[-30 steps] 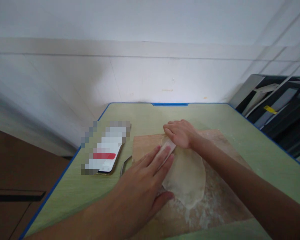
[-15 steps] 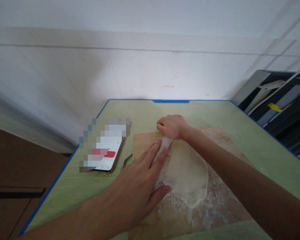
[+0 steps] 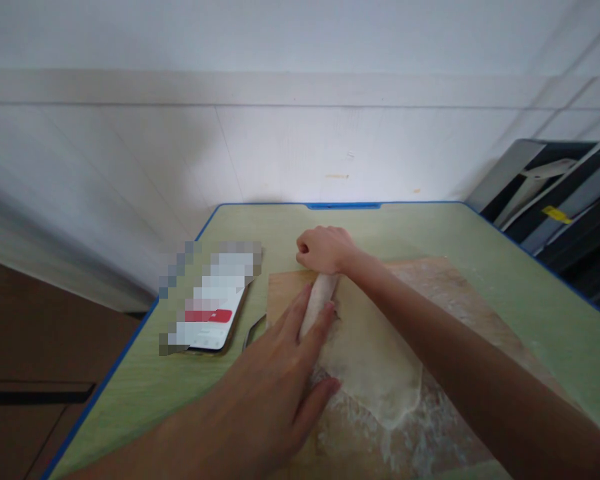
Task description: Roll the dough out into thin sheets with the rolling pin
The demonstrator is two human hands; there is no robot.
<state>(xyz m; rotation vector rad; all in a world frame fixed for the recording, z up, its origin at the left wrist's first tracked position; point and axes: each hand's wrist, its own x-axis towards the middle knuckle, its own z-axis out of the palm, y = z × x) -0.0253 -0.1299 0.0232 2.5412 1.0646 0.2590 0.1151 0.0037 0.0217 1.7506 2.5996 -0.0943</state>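
Observation:
A floury rolling pin (image 3: 321, 300) lies at a slant over the left part of a flat, pale sheet of dough (image 3: 375, 367). My right hand (image 3: 325, 249) is closed in a fist around the pin's far end. Stretched flat with its fingers apart, my left hand (image 3: 285, 367) rests on the near part of the pin, which shows between two fingers. The pin's near end is hidden under that hand. Beneath the dough is a wooden board (image 3: 425, 280) dusted with flour. My right forearm covers part of the dough's right side.
To the left lies a phone (image 3: 215, 330), its screen partly blurred out. A thin dark metal object (image 3: 253, 328) sits between phone and board, partly hidden by my left hand. The green table (image 3: 410, 223) has a blue edge and meets a white wall. Dark items (image 3: 575, 200) stand at right.
My right hand and the far end of the pin have shifted left. The dough reaches slightly further toward me at its lower edge. The left hand has moved only slightly.

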